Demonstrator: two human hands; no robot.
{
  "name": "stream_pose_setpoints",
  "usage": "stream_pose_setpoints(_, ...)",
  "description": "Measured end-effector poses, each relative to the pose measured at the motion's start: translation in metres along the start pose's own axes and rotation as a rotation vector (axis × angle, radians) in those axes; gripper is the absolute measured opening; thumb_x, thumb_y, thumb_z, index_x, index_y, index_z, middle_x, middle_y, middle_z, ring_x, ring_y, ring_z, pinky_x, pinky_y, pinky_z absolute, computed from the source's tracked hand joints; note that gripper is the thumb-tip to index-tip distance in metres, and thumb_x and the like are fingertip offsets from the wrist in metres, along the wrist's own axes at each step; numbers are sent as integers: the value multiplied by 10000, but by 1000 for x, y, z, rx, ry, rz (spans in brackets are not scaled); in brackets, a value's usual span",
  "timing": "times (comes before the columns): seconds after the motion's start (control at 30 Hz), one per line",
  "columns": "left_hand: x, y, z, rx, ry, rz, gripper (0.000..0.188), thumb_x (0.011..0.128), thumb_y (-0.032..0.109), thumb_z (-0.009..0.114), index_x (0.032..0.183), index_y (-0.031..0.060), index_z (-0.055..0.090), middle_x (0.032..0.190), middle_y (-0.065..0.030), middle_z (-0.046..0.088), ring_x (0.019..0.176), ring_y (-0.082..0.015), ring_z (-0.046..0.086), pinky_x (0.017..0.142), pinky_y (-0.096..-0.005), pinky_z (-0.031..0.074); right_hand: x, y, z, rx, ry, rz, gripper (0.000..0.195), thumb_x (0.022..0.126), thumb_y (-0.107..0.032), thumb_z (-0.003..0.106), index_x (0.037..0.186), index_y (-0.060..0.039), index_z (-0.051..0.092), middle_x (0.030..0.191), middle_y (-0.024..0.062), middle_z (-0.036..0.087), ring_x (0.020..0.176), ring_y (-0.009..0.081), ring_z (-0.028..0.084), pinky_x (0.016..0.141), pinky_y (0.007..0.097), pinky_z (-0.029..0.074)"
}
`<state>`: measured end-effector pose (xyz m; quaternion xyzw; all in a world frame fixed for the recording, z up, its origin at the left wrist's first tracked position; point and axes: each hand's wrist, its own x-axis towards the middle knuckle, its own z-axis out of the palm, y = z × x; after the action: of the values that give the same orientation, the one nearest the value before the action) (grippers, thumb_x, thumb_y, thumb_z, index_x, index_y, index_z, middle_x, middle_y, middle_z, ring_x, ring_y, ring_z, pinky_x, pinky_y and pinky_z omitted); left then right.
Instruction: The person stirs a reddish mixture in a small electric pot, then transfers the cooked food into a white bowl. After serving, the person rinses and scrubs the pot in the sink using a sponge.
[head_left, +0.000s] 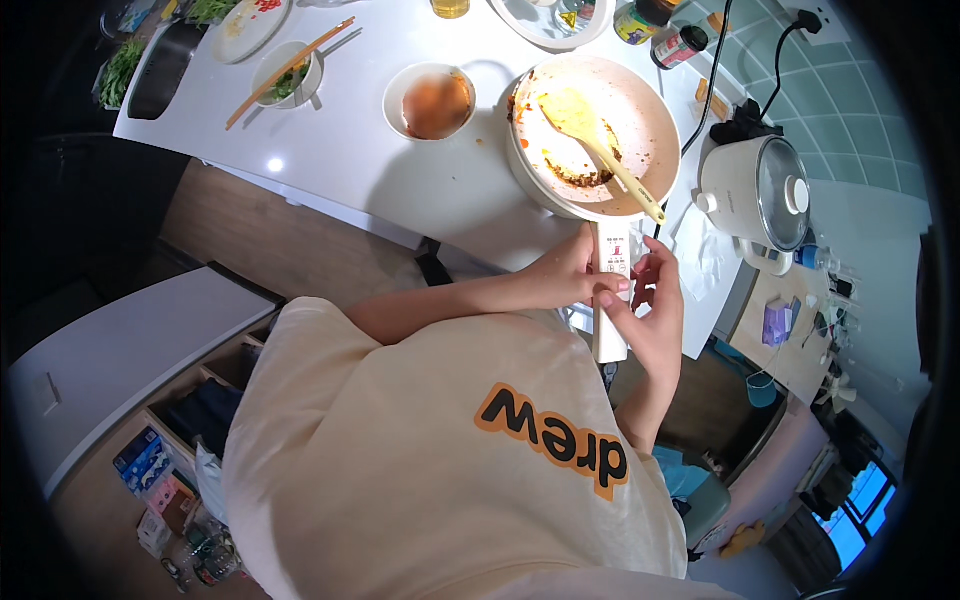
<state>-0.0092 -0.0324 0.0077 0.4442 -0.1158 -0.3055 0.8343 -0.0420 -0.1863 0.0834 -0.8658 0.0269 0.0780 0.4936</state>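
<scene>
My left hand (594, 274) grips the white handle of an electric frying pan (660, 142), its thumb laid across the handle just below the control buttons. From the right side, my right hand (649, 304) touches the same handle with its thumb, while its other fingers are spread and curled beside it. Inside the pan lie brown and orange residue and a pale yellow spatula (600, 150), whose handle rests over the near rim. Left of the pan stands a white bowl (388, 101) with reddish-brown contents. Farther left, wooden chopsticks (292, 71) lie across a bowl of chopped greens (309, 94).
A white electric pot (731, 195) with a glass lid stands right of the pan, near black cables. Sauce jars (679, 47) and a round white-rimmed container (551, 41) are behind it. A stained plate (225, 41) and a sink (165, 71) lie at the far left.
</scene>
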Motion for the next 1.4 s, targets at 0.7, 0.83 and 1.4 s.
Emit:
stream_pose_setpoints(0.7, -15, -23, -14, 292, 128, 68, 547, 864, 232, 712, 1189, -72, 394, 896, -131, 633, 677, -151, 656, 505, -273, 535, 14, 27, 6, 110, 118, 108, 366, 973, -212, 576, 1189, 12, 382, 902, 58, 517, 716, 102, 504, 592, 238, 463)
stream_pose_setpoints(0.83, -23, -3, -14, 289, 154, 9, 563, 877, 263, 703, 1193, -94, 404, 945, -155, 633, 693, -165, 660, 534, -268, 547, 19, 28, 11, 142, 131, 32, 392, 979, -199, 557, 1230, 28, 360, 990, 92, 522, 745, 123, 563, 583, 248, 485)
stream_pose_setpoints(1.4, -38, 40, -29, 197, -3, 67, 734, 868, 258, 722, 1335, -92, 276, 1058, -180, 624, 873, -215, 682, 614, -308, 596, 79, -118, 18, -762, 168, -267, 278, 867, -234, 729, 992, 14, 736, 523, 70, 540, 482, 66, 458, 465, 256, 378)
